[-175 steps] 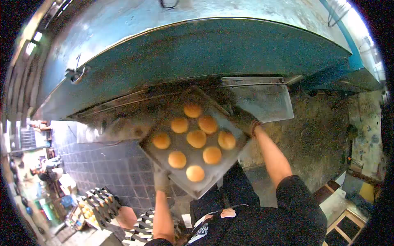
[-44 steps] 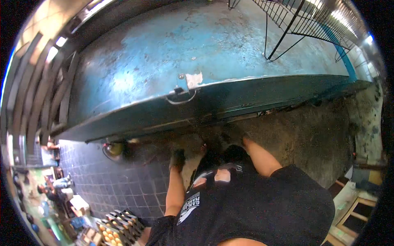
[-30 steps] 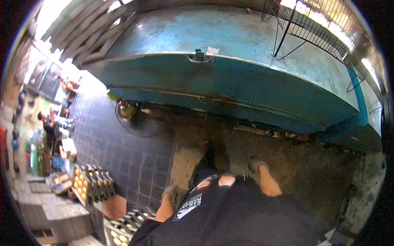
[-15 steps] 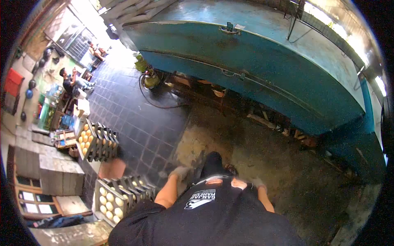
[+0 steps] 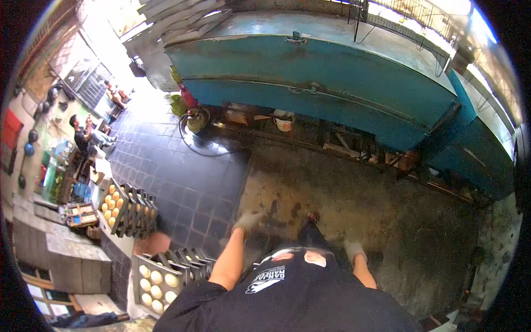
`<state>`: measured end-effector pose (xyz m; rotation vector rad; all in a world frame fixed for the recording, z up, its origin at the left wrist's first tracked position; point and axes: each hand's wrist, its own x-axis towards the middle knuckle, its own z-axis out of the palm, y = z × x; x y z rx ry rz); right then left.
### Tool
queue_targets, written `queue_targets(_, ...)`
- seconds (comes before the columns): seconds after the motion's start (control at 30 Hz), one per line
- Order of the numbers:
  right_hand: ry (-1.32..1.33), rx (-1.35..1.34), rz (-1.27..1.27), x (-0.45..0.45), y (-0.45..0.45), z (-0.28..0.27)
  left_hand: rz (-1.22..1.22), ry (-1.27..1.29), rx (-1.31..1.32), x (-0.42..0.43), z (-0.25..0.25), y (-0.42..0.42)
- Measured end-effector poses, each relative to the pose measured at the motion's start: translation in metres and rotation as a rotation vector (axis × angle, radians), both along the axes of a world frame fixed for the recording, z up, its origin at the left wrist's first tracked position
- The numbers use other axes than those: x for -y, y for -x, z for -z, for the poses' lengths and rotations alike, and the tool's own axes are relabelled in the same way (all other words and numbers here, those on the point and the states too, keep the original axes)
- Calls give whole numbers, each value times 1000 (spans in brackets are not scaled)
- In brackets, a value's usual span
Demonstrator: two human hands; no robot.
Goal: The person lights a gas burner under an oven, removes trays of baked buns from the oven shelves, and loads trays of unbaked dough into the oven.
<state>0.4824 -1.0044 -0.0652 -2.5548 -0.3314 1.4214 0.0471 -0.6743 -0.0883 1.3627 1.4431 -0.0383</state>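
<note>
My left hand (image 5: 249, 221), in a light-coloured glove, hangs in front of my body above the floor. Motion smears its fingers, and no held object shows. On the other side my right hand (image 5: 352, 249), also gloved, hangs low near my hip with its fingers blurred. Left of my left arm stands a rack of slanted trays (image 5: 193, 260) with large pale eggs (image 5: 156, 278) in its near side. Behind it is a second tray rack (image 5: 128, 209), also holding eggs. Both hands are apart from the racks.
A long blue-green cabinet (image 5: 310, 66) on a raised base spans the far side. At its left end stand a green gas cylinder (image 5: 196, 120) and a dark hose. Dark tiles (image 5: 193, 182) meet bare concrete (image 5: 398, 232). A seated person (image 5: 83, 133) is at the far left.
My view has shifted, with the cabinet and gas cylinder now showing further left. Both arms have swung slightly, and a foot now shows ahead of me. The egg racks stay in place.
</note>
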Motion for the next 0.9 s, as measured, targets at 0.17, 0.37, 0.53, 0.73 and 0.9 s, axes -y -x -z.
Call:
queue_targets(0.17,-16,8,-108,81,76,86,206,-153,-94,125,67,104)
queue_targets(0.37,88,34,-318,173,161,-24,-397,456,17,341,86,245)
queue_targets(0.53,95,-80,-212,248,171,21,-34,362,-324,435,42,357)
queue_targets(0.73,127,-141,-236,268,204,-27,-164,278,-221,471,33,364)
queue_targets(0.9,-122,-80,-269,293,229,-26,-414,304,-69,483,-28,280)
